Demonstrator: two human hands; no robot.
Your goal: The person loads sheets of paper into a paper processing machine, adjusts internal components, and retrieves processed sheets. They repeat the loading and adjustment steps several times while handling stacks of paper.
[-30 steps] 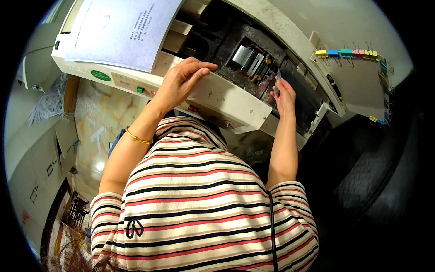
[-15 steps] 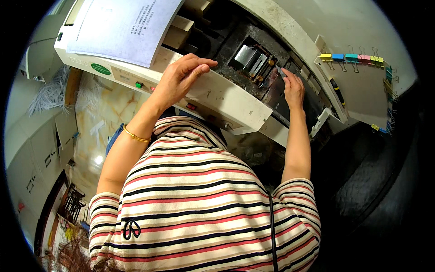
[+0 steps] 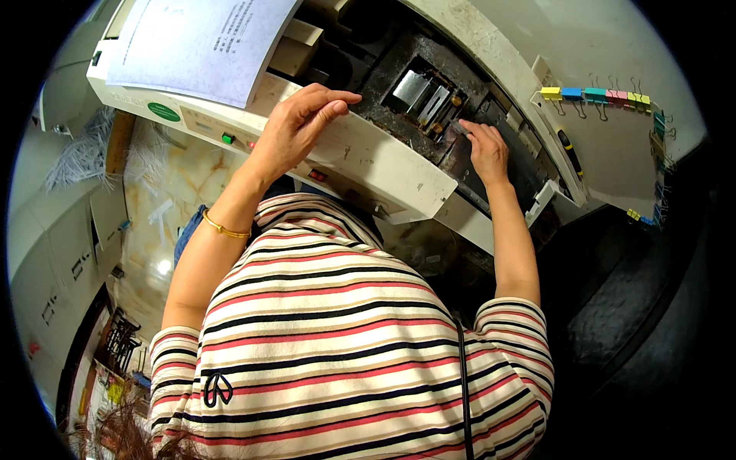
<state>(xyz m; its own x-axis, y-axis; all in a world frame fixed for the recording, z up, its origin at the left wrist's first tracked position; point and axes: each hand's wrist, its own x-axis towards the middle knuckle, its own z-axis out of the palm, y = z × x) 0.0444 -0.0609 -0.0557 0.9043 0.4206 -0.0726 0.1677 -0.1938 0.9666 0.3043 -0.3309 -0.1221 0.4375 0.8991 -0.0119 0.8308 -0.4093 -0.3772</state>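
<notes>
A small grey part (image 3: 458, 127) in the machine's dark bay (image 3: 429, 100) is now touched by the right hand (image 3: 486, 150), fingers extended, moved up from the bay's edge. The left hand (image 3: 300, 123) stays flat, open, on the cream cover (image 3: 383, 165), holding nothing; work has reached the mechanism.

One machine (image 3: 399, 165), cover open. One printed sheet (image 3: 203, 42) on top. Two hands: left hand (image 3: 295, 126), right hand (image 3: 487, 149). One gold bracelet (image 3: 222, 228). Two shiny metal blocks (image 3: 422, 92) inside. Five coloured binder clips (image 3: 594, 94) along the top edge, more down the side, too small to count.
</notes>
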